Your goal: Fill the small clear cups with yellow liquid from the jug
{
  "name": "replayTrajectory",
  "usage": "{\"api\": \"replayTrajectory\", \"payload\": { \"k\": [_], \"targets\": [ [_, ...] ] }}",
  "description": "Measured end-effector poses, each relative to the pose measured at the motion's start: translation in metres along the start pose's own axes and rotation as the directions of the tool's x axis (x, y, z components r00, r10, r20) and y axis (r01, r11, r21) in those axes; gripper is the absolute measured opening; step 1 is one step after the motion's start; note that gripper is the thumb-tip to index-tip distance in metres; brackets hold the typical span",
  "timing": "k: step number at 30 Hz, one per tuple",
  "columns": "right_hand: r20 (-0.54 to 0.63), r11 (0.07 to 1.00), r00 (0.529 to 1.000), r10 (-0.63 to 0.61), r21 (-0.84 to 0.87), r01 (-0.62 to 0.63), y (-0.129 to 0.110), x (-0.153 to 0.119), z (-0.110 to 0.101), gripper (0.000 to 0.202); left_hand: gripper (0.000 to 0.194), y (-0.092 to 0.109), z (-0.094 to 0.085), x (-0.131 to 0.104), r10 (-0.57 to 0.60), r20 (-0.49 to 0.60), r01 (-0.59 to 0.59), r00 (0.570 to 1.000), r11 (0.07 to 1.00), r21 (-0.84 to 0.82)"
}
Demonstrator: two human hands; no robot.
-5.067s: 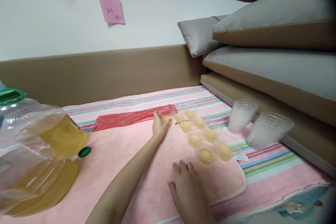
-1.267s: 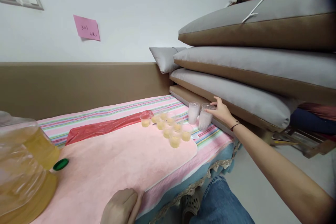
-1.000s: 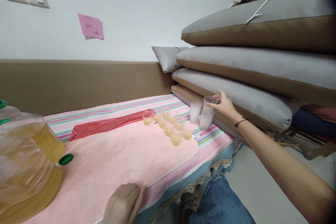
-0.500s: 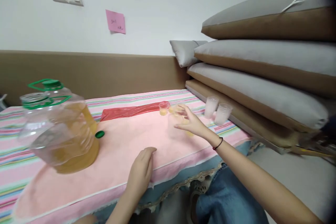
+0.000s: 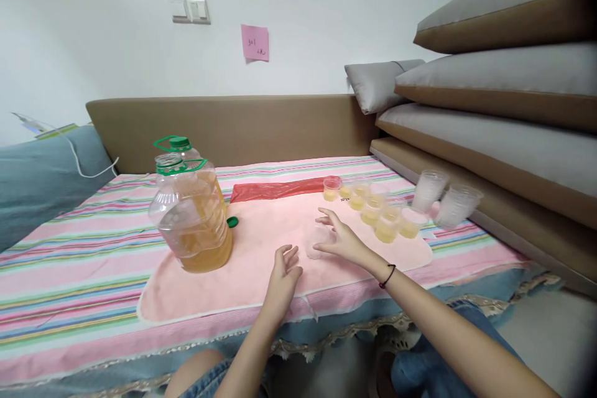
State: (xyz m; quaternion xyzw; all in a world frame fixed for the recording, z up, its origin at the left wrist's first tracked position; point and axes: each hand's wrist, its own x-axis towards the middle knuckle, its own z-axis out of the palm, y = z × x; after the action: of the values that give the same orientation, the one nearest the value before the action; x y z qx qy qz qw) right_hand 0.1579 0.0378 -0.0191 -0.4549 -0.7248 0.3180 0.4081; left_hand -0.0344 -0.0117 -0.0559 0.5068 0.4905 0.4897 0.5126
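My right hand (image 5: 342,239) curves its fingers around a clear plastic cup (image 5: 314,242) low over the pink cloth (image 5: 265,230); the cup shows no yellow liquid. Left of that cup, my left hand (image 5: 283,273) has its fingers curled but apart, holding nothing. Several clear cups with yellow liquid (image 5: 387,230) stand in a group to the right. Two large bottles of yellow liquid (image 5: 200,242) stand at the left, the front one uncapped. A green cap (image 5: 232,222) lies beside them.
Two stacks of cups (image 5: 457,206) lean at the right, near piled grey-brown cushions (image 5: 489,124). A red plastic strip (image 5: 280,189) lies along the back of the cloth. Behind is a brown backboard (image 5: 242,130); a blue cushion (image 5: 51,168) is at far left.
The view has turned left. My right hand has come nearer my left hand with the clear cup, away from the filled cups. The fingers of my left hand have spread.
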Motion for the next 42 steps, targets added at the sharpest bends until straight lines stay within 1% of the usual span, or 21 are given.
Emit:
{"api": "replayTrajectory", "payload": {
  "k": [5,10,13,15,17,19,20,21,22,24,25,26,28,29,30,31,32,35,36,38,42],
  "targets": [
    [-0.017,1.0,1.0,-0.003,-0.008,0.003,0.004,-0.004,0.001,0.081,0.046,-0.002,-0.001,-0.002,-0.011,-0.066,0.008,0.998,0.999,-0.041],
    [-0.023,1.0,1.0,0.006,-0.026,-0.007,0.001,-0.008,-0.002,0.079,0.044,-0.002,0.0,-0.002,0.04,-0.107,-0.042,0.993,0.999,-0.02],
    [-0.04,0.999,0.999,0.003,-0.038,-0.004,-0.003,-0.007,-0.007,0.077,0.042,0.002,-0.002,-0.003,0.108,-0.142,-0.105,0.984,0.994,0.023],
    [-0.06,0.999,0.998,-0.006,-0.042,0.004,-0.009,-0.003,-0.011,0.076,0.04,0.008,-0.005,-0.004,0.17,-0.175,-0.16,0.97,0.985,0.068],
    [-0.077,0.999,0.997,-0.021,-0.042,0.018,-0.019,0.004,-0.013,0.075,0.038,0.017,-0.01,-0.007,0.248,-0.213,-0.224,0.945,0.966,0.131],
    [-0.076,0.999,0.996,-0.04,-0.032,0.038,-0.031,0.013,-0.009,0.074,0.04,0.026,-0.017,-0.01,0.328,-0.256,-0.284,0.91,0.939,0.194],
    [-0.069,0.999,0.996,-0.05,-0.022,0.049,-0.039,0.018,-0.006,0.074,0.04,0.03,-0.021,-0.012,0.371,-0.283,-0.312,0.884,0.921,0.232],
    [-0.058,0.998,0.997,-0.06,-0.009,0.06,-0.046,0.023,0.0,0.073,0.04,0.034,-0.026,-0.013,0.426,-0.314,-0.343,0.848,0.894,0.288],
    [-0.043,0.997,0.997,-0.07,0.007,0.071,-0.053,0.028,0.007,0.072,0.039,0.038,-0.031,-0.015,0.493,-0.346,-0.372,0.798,0.855,0.361],
    [-0.004,0.995,0.996,-0.092,0.045,0.092,-0.065,0.037,0.026,0.069,0.038,0.044,-0.043,-0.018,0.633,-0.399,-0.394,0.663,0.749,0.533],
    [0.02,0.992,0.994,-0.104,0.068,0.102,-0.069,0.042,0.037,0.067,0.038,0.047,-0.048,-0.02,0.685,-0.424,-0.376,0.593,0.701,0.606],
    [0.046,0.99,0.992,-0.115,0.092,0.111,-0.072,0.046,0.049,0.066,0.039,0.049,-0.055,-0.022,0.714,-0.456,-0.344,0.532,0.674,0.654],
    [0.097,0.981,0.986,-0.138,0.147,0.123,-0.076,0.056,0.076,0.065,0.043,0.052,-0.067,-0.024,0.7,-0.557,-0.273,0.447,0.699,0.66],
    [0.121,0.976,0.982,-0.148,0.176,0.125,-0.076,0.061,0.089,0.066,0.044,0.053,-0.073,-0.026,0.671,-0.613,-0.248,0.417,0.733,0.634],
    [0.141,0.971,0.978,-0.156,0.204,0.125,-0.075,0.067,0.103,0.069,0.046,0.053,-0.079,-0.026,0.632,-0.665,-0.235,0.399,0.771,0.591],
    [0.159,0.965,0.974,-0.162,0.232,0.122,-0.074,0.072,0.116,0.072,0.049,0.052,-0.084,-0.027,0.582,-0.709,-0.231,0.397,0.812,0.536],
    [0.175,0.958,0.97,-0.167,0.26,0.118,-0.073,0.078,0.129,0.077,0.052,0.052,-0.09,-0.027,0.525,-0.746,-0.23,0.41,0.851,0.472],
    [0.188,0.931,0.965,-0.184,0.349,0.109,-0.069,0.096,0.165,0.098,0.057,0.049,-0.103,-0.028,0.383,-0.795,-0.214,0.47,0.923,0.319],
    [0.181,0.917,0.964,-0.194,0.382,0.113,-0.069,0.1,0.175,0.105,0.058,0.048,-0.105,-0.028,0.363,-0.799,-0.203,0.479,0.932,0.301],
    [0.162,0.886,0.963,-0.216,0.447,0.124,-0.07,0.107,0.193,0.117,0.057,0.046,-0.109,-0.028,0.353,-0.802,-0.18,0.481,0.936,0.304],
    [0.121,0.826,0.961,-0.247,0.546,0.144,-0.076,0.113,0.216,0.131,0.056,0.043,-0.109,-0.029,0.323,-0.808,-0.152,0.494,0.946,0.285]
  ]
}}
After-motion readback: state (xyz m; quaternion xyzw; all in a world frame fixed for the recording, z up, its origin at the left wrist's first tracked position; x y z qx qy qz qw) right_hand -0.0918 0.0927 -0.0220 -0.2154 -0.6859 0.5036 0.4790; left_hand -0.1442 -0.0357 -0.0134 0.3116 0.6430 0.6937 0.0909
